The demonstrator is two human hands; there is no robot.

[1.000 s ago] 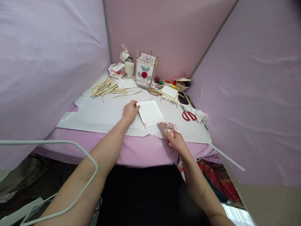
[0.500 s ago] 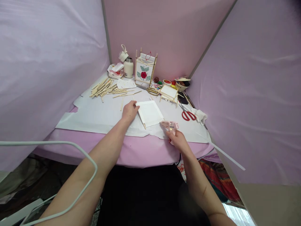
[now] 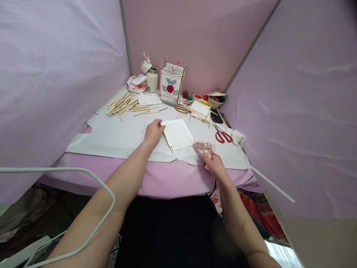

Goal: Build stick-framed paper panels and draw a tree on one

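Glue gun (image 3: 205,146) in right hand (image 3: 213,163)

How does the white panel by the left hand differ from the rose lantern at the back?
The white panel lies flat, the rose lantern stands upright. The panel is plain; the lantern bears a red flower. The left hand touches the panel, the right hand holds a glue gun beside it; nothing touches the lantern. Both have stick frames.
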